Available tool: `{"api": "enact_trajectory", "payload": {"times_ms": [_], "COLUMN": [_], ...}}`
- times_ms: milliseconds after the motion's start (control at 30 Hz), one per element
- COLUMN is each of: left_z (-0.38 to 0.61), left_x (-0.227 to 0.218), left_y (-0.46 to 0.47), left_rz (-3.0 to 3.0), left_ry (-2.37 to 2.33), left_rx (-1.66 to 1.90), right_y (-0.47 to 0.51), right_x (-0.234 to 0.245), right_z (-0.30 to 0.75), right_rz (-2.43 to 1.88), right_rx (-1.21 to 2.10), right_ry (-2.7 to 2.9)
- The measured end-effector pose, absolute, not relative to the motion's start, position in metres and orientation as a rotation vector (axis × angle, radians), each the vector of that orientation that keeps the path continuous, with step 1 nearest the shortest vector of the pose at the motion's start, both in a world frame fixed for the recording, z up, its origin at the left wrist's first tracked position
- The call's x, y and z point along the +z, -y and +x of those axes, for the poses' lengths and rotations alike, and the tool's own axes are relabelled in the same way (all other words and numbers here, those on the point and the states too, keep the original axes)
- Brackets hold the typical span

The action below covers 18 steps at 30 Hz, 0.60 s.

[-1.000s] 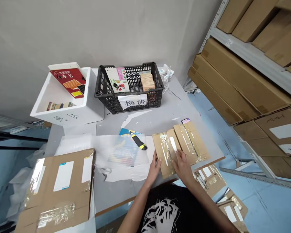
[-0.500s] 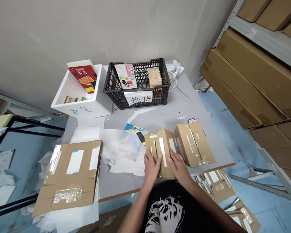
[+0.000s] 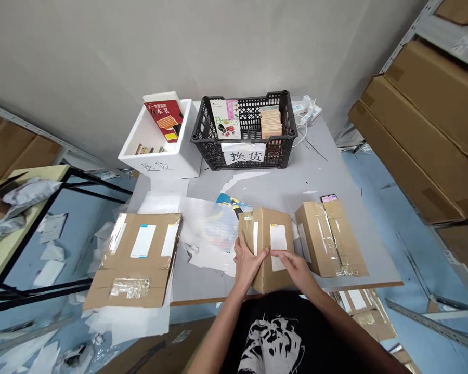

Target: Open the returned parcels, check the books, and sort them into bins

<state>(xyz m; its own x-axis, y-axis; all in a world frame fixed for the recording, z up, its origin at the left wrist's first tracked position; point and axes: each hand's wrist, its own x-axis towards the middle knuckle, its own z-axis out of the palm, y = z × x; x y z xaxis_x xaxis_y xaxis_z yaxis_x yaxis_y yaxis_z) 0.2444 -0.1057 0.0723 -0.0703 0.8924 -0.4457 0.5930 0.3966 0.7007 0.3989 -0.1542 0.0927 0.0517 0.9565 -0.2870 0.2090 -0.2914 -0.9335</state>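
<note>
The left hand (image 3: 248, 263) has its fingers curled around the near left edge of a taped cardboard parcel (image 3: 267, 231); the right hand (image 3: 292, 270) presses fingers flat on its lower face. The parcel stands at lower centre, long axis pointing toward the wearer, just left of a second parcel (image 3: 330, 240).

I log the left hand (image 3: 246, 263) and right hand (image 3: 292, 268) on a taped cardboard parcel (image 3: 265, 244), on the bench (image 3: 296, 189) beside a second parcel (image 3: 329, 240).
</note>
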Motion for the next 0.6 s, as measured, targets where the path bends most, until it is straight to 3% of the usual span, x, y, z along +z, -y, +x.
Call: {"api": "enact_trajectory", "payload": {"times_ms": [233,433,600], "left_z": [0.171,0.104,0.088], "left_x": [0.106,0.097,0.074], "left_y": [0.15,0.162,0.158], "left_rz": [1.949,2.093,2.138], "left_ry": [-1.829,-1.917,-1.904], "left_rx": [0.587,0.569,0.596], "right_y": [0.084,-0.013,-0.032], "right_x": [0.099,0.038,-0.009], "right_z": [0.421,0.341,0.289], "right_rz": [-1.631,-1.814,-1.889], "right_rx": [0.951,0.852,0.806], "right_ry": [1.192,1.829,2.165]}}
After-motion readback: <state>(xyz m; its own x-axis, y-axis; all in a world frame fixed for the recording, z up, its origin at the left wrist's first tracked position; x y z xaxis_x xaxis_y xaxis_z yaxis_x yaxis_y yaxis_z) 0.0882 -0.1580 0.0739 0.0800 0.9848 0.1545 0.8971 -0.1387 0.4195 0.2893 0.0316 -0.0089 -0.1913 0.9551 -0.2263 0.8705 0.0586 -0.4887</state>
